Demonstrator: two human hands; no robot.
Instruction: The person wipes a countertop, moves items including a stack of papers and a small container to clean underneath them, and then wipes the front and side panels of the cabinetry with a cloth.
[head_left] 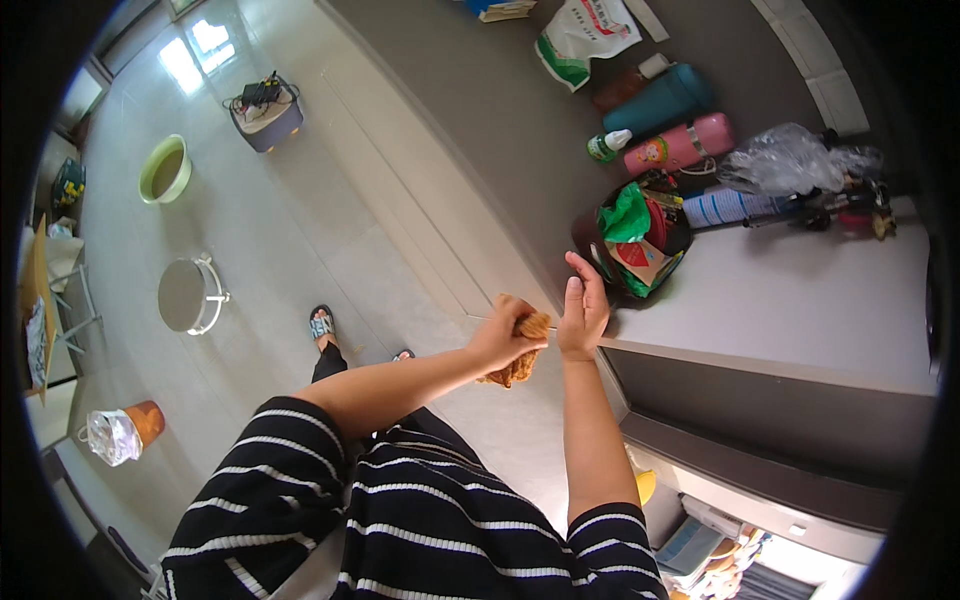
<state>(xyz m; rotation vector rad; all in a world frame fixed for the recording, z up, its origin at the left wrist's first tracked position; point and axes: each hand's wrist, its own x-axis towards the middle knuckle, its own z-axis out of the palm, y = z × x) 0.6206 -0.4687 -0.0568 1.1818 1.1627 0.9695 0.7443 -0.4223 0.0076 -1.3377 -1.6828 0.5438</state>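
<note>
My left hand (pixel 505 338) is closed around a crumpled brown cloth (pixel 515 372), whose folds stick out above and below the fingers. Just to its right, my right hand (pixel 583 312) is raised with nothing in it, fingers stretched out and the thumb up. It stands beside the shelf's front edge, close to a dark round container (pixel 590 240). Inside that container are a green wrapper (pixel 626 213) and other packets. The two hands are near each other but apart.
On the shelf (pixel 800 310) are a pink flask (pixel 680 145), a teal bottle (pixel 660 100), a small white-capped bottle (pixel 605 146), a white-green bag (pixel 585 40) and clear plastic (pixel 780 160). The floor holds a stool (pixel 183 297), a green basin (pixel 165 172) and a bin (pixel 145 424).
</note>
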